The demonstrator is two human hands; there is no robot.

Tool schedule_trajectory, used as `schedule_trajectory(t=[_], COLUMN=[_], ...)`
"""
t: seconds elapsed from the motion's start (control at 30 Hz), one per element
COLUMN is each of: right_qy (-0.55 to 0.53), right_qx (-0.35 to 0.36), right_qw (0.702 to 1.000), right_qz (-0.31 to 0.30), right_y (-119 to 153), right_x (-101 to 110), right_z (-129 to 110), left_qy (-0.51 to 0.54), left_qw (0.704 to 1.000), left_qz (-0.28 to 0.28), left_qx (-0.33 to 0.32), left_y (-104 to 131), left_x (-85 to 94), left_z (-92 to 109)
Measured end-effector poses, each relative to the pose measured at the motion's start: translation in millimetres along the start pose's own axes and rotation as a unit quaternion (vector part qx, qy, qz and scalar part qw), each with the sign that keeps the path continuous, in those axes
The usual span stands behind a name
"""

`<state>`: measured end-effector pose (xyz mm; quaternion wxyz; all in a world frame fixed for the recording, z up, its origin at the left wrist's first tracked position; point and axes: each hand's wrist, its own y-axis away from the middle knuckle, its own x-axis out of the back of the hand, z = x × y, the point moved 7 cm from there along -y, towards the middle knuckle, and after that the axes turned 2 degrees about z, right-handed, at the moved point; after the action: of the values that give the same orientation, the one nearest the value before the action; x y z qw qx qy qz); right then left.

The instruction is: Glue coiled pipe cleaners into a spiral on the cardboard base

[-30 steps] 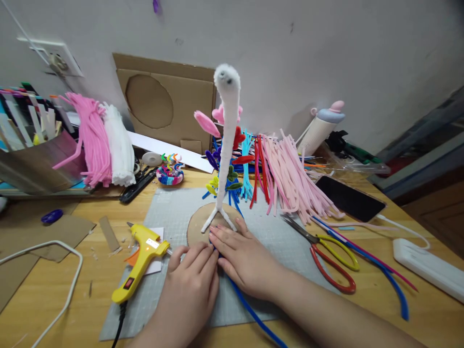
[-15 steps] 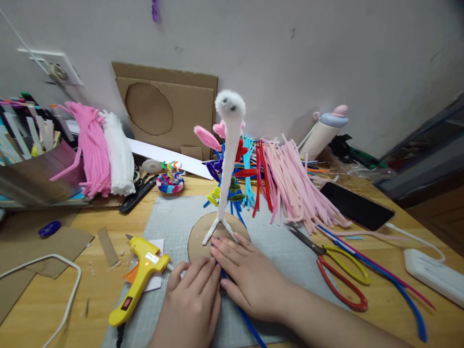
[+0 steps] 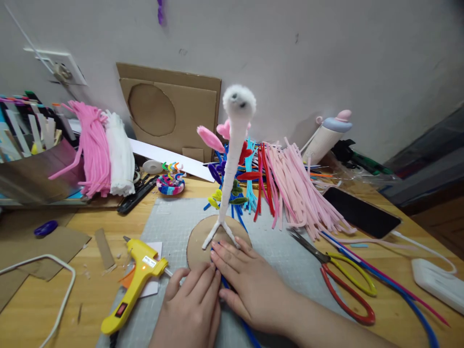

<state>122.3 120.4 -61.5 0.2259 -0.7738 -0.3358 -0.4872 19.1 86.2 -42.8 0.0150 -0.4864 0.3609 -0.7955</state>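
Note:
A cardboard disc lies on the grey cutting mat. On it stands an upright white fuzzy figure with a round head, two dark eye spots and two splayed legs. My right hand lies flat across the disc's front right, fingertips by the figure's right leg. Beside it, my left hand rests with its fingers stretched over the disc's front edge. A blue pipe cleaner runs between and partly beneath my hands towards the mat's front; its far end is mostly covered by my fingers.
At left lies a yellow glue gun; scissors are at right. Behind the figure are colourful petal-like pieces and pink pipe cleaners. A phone, a power strip and a bottle stand or lie further right.
The view has shifted slightly, and the figure's head appears a little further right. My hands keep nearly the same place on the disc.

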Motion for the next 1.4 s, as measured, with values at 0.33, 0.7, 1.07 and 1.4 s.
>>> schedule_trajectory(t=[0.33, 0.7, 1.07, 1.4], right_qy=[0.019, 0.047, 0.045, 0.021], right_qx=[-0.070, -0.108, -0.104, -0.125], right_qw=[0.986, 0.988, 0.988, 0.960], right_qz=[0.152, 0.104, 0.109, 0.249], right_y=[12, 6, 2, 18], right_x=[20, 7, 5, 26], right_z=[22, 26, 22, 42], left_qy=[-0.045, -0.052, -0.037, -0.036], left_qw=[0.997, 0.996, 0.997, 0.996], left_qz=[-0.064, -0.061, -0.068, -0.086], left_qx=[-0.022, -0.043, -0.026, -0.015], left_y=[-6, -11, -10, -8], left_x=[3.9, 9.5, 6.2, 4.0], left_z=[7, 10, 9, 8])
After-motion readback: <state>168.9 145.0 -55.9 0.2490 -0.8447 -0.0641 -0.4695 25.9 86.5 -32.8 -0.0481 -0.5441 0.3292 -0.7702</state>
